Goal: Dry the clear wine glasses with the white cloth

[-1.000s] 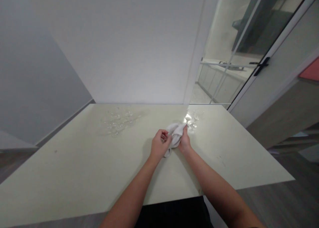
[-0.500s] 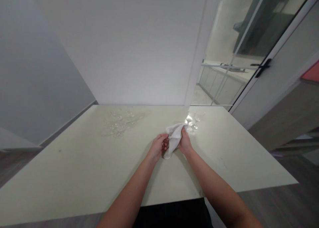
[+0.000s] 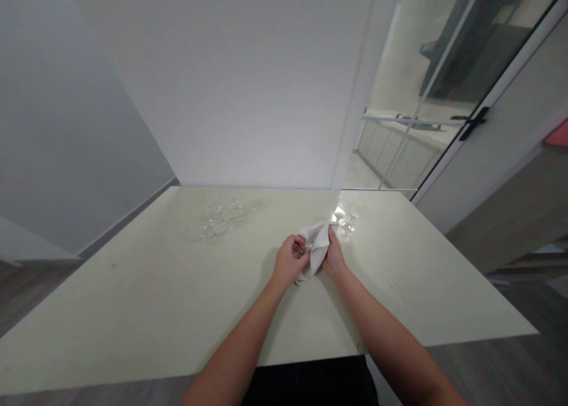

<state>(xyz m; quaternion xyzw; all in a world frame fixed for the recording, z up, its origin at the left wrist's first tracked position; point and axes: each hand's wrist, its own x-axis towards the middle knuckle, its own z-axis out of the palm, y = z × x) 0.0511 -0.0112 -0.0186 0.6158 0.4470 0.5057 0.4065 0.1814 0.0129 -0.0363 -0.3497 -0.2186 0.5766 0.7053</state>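
Left hand (image 3: 287, 265): curled round one small clear drinking glass (image 3: 300, 250), so it's between both hands
Right hand (image 3: 335, 258): gripping one soft white fabric cloth (image 3: 319, 252), which kinda covers part of the glass
Far right: clear stemmed glasses (image 3: 348, 225), at least two, just past the cloth
Far left: clear glassware cluster (image 3: 217, 219), too see-through to count
Table: one, glossy off-white (image 3: 177, 299)

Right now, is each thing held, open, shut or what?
Clear glass: held, partly covered
White cloth: bunched, held
Left hand: curled round the glass
Right hand: gripping the cloth
Glasses at left: grouped, can't tell if upright
Glasses at right: grouped too
Glass door: can't tell whether shut
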